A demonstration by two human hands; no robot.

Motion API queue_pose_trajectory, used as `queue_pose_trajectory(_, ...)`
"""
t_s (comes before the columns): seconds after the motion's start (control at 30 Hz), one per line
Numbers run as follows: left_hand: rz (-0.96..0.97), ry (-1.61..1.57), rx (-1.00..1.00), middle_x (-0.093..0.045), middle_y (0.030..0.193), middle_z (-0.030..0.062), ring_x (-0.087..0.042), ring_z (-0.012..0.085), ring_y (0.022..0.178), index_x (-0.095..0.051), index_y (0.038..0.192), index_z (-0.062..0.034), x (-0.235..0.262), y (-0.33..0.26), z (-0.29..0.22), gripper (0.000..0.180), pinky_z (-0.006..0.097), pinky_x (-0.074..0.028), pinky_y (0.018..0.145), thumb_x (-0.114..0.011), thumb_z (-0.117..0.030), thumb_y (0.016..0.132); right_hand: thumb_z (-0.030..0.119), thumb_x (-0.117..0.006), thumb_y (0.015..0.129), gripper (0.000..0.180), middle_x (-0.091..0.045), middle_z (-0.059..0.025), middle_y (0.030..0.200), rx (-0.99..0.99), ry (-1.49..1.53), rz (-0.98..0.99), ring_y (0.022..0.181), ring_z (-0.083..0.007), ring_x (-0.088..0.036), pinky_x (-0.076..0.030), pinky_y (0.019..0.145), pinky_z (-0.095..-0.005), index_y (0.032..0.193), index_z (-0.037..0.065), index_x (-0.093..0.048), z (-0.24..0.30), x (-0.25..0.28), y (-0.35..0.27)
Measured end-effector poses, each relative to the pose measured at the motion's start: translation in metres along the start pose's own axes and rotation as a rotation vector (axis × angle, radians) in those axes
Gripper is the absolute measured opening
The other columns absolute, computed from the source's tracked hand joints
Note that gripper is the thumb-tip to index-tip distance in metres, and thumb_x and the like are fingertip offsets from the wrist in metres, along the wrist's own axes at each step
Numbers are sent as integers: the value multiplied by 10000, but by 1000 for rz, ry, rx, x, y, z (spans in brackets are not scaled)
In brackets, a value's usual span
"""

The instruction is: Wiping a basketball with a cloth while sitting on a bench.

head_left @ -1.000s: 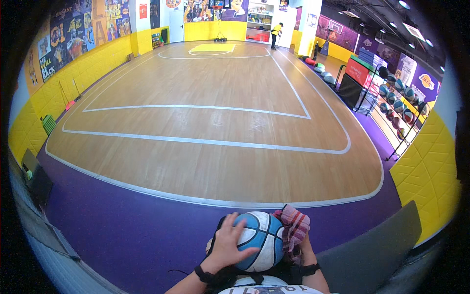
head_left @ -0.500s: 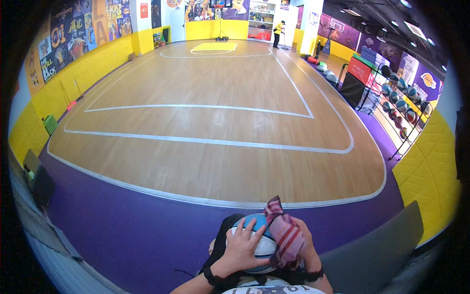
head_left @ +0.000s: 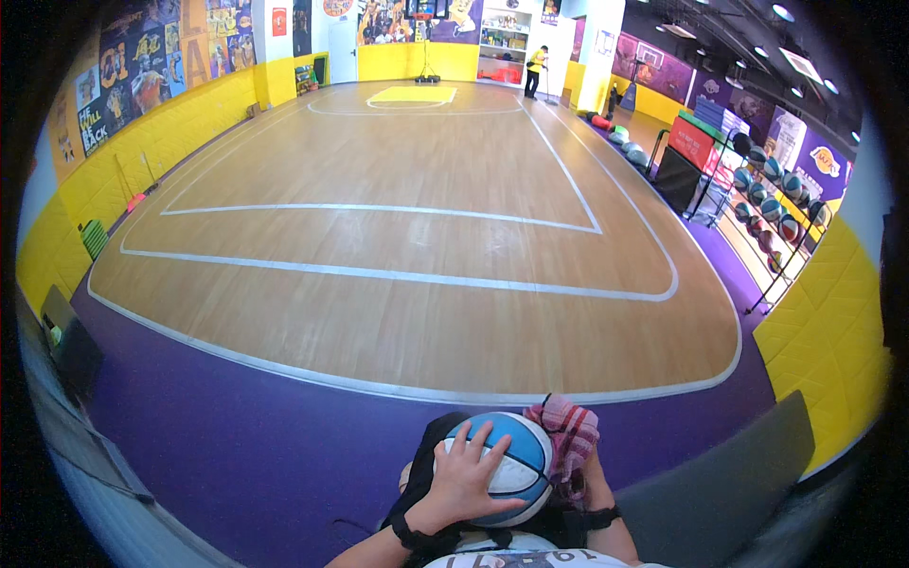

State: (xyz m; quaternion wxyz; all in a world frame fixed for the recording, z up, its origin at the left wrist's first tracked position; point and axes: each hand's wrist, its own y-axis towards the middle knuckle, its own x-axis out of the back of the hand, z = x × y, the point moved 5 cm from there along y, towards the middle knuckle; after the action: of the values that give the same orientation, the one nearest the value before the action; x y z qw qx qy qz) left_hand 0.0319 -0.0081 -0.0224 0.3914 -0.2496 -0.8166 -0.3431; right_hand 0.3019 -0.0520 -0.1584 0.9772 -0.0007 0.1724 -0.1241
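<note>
A blue and white basketball [head_left: 525, 445] rests in my lap against dark clothing. My left hand [head_left: 464, 481] holds it from the left, with the fingers spread over its top and the thumb across the white panel. At the ball's right side is a bunched pink and red plaid cloth [head_left: 572, 437]. My right hand [head_left: 594, 481] grips this cloth from behind and below. Most of the right fingers are hidden by the cloth, which touches or nearly touches the ball's right edge.
A wooden court floor [head_left: 379, 237] with white lines stretches ahead, bordered by purple flooring [head_left: 237, 417]. To the right stand a ball rack [head_left: 772, 204] and a dark grey panel [head_left: 729, 483]. Far off, a person in yellow [head_left: 536, 71] holds a long-handled tool. Yellow padding [head_left: 189, 128] lines the left wall.
My right hand has moved the cloth rightward off the ball's front, uncovering more of the ball. The cloth's upper end has folded over to the right. My left hand stays on the ball.
</note>
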Motion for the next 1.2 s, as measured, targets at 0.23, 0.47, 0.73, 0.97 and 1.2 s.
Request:
queue_pose_trajectory(0.23,33,-70,-221,-460,1424,183,-358,454,1344,-557,1340,-178,13,-18,-6,877,656,-299,962,-753,-666,638,168,-590,915,493,-580,-139,1310,245,-757,-21,1148,-276,-596,-488,991,-387,1387,68,-485,43,-50,-41)
queue_pose_trajectory(0.47,37,-35,-154,-491,1418,134,-388,397,1347,-586,1302,-152,-4,-13,14,784,615,-284,1013,-750,-586,671,175,-744,790,597,-599,-143,1267,520,-946,77,1141,-276,-598,-476,984,-382,1332,51,-525,100,-122,-31)
queue_pose_trajectory(0.73,-76,-93,-164,-517,1396,111,-427,376,1324,-605,1283,-151,-3,-14,9,726,592,-293,1015,-710,-607,727,177,-748,797,524,-624,-142,1241,345,-845,41,1133,-293,-607,-494,959,-386,1274,42,-579,83,-92,-29)
queue_pose_trajectory(0.97,-106,-60,-169,-509,1400,137,-409,397,1343,-623,1209,-119,3,-12,10,752,588,-302,1015,-770,-576,630,116,-723,812,505,-622,-149,1224,487,-841,109,1081,-263,-622,-503,928,-365,1284,41,-560,95,-110,-25)
queue_pose_trajectory(1.2,-12,-37,-162,-481,1431,134,-391,374,1356,-565,1336,-145,-7,-21,20,778,574,-280,1038,-728,-589,719,109,-779,770,579,-620,-117,1217,549,-1029,156,1088,-219,-612,-502,930,-347,1301,40,-558,106,-125,-36)
